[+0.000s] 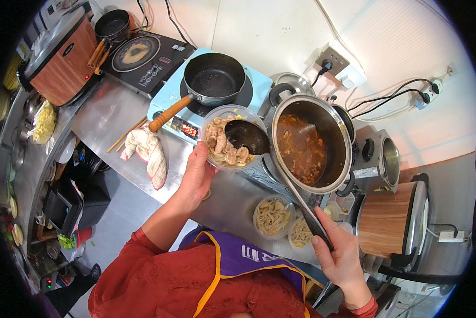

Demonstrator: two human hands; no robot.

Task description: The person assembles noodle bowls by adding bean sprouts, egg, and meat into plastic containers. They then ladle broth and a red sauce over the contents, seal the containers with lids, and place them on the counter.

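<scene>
My left hand [198, 172] is closed on the side of a clear round plastic bowl [220, 165] and holds it up beside the stove. Chunks of pale cooked meat [217, 135] lie in it, with some yellowish strands under them. My right hand [340, 253] grips the dark handle of a ladle [248, 137], whose black bowl hangs over the meat. The ladle's shaft runs along the rim of a large steel pot [337, 175] of brown stew [301, 151]. Below, on the counter, stand two more clear bowls of pale noodle-like strands [272, 216], [301, 233].
A black saucepan [215, 79] with a wooden handle sits on a light blue induction cooker [166, 98]. Left of it are a cloth [147, 151], chopsticks [122, 143], a black cooktop [148, 63] and a wood-patterned cooker [63, 63]. Another such cooker [389, 220] stands right. Cords hang from wall sockets [338, 63].
</scene>
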